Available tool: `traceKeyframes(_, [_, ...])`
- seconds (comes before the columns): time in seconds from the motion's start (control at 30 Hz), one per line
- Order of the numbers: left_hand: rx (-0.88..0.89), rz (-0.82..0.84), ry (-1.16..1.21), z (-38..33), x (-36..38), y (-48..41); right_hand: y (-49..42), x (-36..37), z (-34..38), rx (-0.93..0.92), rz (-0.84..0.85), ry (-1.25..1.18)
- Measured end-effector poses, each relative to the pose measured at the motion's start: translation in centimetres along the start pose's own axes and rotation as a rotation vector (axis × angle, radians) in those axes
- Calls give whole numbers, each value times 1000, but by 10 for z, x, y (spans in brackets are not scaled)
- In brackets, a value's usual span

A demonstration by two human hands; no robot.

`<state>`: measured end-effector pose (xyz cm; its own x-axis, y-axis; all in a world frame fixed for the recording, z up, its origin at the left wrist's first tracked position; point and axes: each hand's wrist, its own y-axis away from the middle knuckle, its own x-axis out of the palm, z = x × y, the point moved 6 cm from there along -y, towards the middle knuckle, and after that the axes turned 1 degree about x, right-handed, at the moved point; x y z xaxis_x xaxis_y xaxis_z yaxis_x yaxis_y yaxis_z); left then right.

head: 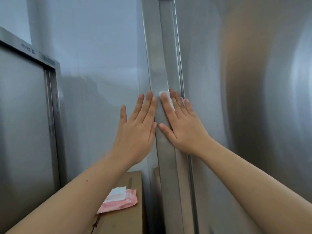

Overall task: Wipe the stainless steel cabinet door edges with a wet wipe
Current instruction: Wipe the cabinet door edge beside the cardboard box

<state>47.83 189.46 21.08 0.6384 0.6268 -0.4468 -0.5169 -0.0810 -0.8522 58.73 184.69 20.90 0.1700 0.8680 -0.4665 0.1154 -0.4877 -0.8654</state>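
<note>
Far L, at 9 o'clock, stands a lower steel cabinet (25,115) w/ a framed door. The label (28,48) on its top rail is too blurred to read. Down at 7 o'clock a pink wet-wipe pack (119,198) lies on a cardboard box (125,220), white flap facing up. The box sits against the tall unit's side panel (101,73).

Near centre the left hand (136,130) lies flat on that panel. Its fingers are straight and a bit spread, tips reaching the corner, and it holds nothing.

The door edge (158,65) is a brushed vertical strip running 12 to 6 thru the middle. On it, just R of the other hand, the right hand (182,125) presses flat, fingers straight, w/ the white wet wipe (168,98) trapped under them. Bits of wipe peek out beside the index finger & by the little finger. The hands are side by side, thumbs almost touching.

At 3 o'clock the big cabinet door (253,98) fills the rest w/ hazy reflections.
</note>
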Motion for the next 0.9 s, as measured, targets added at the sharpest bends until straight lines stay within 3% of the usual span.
traceKeyframes(0.27, [-44, -55, -11, 14, -20, -55, -74, -37, -16, 34, -77, 21])
traceKeyframes(0.63, [75, -216, -169, 10, -32, -62, -165, -82, -32, 62, -170, 85])
traceKeyframes(0.9, [81, -290, -213, 10, -29, -59, -217, -103, -47, 123, -130, 59])
